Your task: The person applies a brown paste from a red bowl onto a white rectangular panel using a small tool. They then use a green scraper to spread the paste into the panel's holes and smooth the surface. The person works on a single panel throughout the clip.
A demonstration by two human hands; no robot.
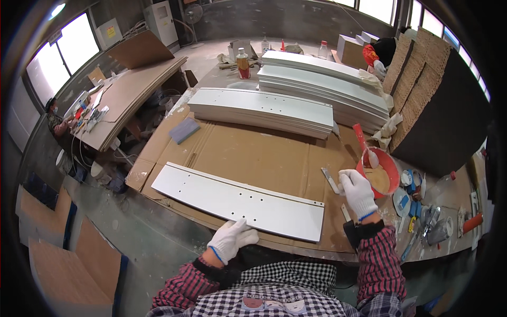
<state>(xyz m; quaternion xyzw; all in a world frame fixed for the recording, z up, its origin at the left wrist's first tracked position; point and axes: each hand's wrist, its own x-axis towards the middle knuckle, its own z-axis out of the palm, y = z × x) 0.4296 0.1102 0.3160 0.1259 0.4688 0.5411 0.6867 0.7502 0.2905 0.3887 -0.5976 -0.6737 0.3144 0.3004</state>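
Observation:
A long white panel (240, 203) with small drilled holes and a groove along its far side lies on flattened cardboard at the table's front. My left hand (234, 241), in a white knit glove, touches the panel's near edge with a fingertip beside the holes; its fingers are apart. My right hand (359, 194), gloved too, is closed beyond the panel's right end, and what its curled fingers hold is hidden. Just left of it is a flat metal putty knife (331, 180). A red bowl (392, 165) of tan paste, with a red-handled tool leaning in it, stands beyond that hand.
Stacks of white panels (264, 104) stand behind, with a grey block (184, 131) to their left. Hand tools (414, 208) and a clear plastic bottle (442, 186) crowd the right side. A dark upright board stack (438, 105) rises there. Co-workers are at far left and back right.

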